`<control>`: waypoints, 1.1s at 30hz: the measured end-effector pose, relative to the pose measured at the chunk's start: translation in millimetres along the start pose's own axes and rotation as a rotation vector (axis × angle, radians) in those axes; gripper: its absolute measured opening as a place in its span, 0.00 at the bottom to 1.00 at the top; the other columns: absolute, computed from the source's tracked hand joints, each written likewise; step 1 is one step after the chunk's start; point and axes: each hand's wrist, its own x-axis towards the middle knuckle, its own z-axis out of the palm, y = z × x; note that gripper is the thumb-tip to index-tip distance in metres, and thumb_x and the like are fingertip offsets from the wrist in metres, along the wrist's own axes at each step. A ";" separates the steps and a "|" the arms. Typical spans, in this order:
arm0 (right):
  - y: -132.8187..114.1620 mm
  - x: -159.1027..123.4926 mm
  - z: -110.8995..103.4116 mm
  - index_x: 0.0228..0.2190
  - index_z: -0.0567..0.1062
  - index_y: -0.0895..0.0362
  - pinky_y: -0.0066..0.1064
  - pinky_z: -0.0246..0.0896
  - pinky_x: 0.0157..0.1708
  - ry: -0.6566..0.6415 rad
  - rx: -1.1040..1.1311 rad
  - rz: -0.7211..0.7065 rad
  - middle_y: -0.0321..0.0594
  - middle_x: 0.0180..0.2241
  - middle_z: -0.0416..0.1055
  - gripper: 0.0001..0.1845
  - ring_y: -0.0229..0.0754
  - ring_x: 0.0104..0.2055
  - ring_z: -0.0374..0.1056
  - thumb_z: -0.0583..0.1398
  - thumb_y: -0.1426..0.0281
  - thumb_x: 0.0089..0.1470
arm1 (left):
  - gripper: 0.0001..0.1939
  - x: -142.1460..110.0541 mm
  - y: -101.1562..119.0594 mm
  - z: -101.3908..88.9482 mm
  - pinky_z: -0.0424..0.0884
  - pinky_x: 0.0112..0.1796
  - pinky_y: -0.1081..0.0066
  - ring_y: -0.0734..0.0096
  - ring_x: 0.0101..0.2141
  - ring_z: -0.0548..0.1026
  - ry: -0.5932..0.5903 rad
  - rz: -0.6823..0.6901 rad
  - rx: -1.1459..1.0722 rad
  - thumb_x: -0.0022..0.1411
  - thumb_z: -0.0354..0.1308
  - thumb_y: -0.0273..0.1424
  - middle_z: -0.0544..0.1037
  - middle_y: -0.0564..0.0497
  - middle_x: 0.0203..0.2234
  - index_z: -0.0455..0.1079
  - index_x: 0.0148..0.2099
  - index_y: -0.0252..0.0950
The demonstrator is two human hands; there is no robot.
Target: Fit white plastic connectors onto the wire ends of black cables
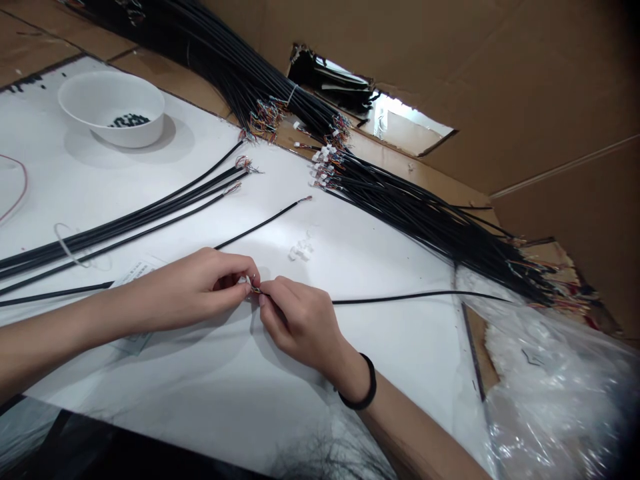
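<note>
My left hand pinches a small white connector, most of it hidden by thumb and forefinger. Thin coloured wires show in the gap between my two hands. With thumb and fingertips, my right hand grips the end of a black cable, which runs out to the right across the white table. A few loose white connectors lie just beyond my hands. Behind my left hand, another black cable points its bare wire end up and right. A printed label bag lies partly under my left forearm.
A white bowl with small black pieces stands at the back left. Black cables lie on the left. Cables with white connectors are piled at right, near a cardboard wall. A clear plastic bag sits front right.
</note>
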 end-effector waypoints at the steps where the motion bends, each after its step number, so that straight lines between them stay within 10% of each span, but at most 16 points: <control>1: 0.0 0.0 -0.1 0.31 0.74 0.59 0.29 0.50 0.23 -0.001 0.001 0.000 0.35 0.22 0.69 0.14 0.36 0.23 0.59 0.49 0.72 0.60 | 0.09 0.1 0.1 0.1 0.57 0.23 0.76 0.76 0.23 0.63 0.000 0.001 -0.002 0.66 0.49 0.32 0.70 0.57 0.22 0.71 0.39 0.39; 33: -0.5 0.8 -0.4 0.30 0.74 0.60 0.29 0.50 0.22 0.024 -0.004 -0.016 0.35 0.22 0.68 0.14 0.35 0.22 0.58 0.50 0.73 0.60 | 0.08 0.0 -0.9 0.3 0.57 0.23 0.78 0.78 0.23 0.63 0.007 0.014 -0.044 0.67 0.50 0.31 0.70 0.59 0.22 0.71 0.39 0.39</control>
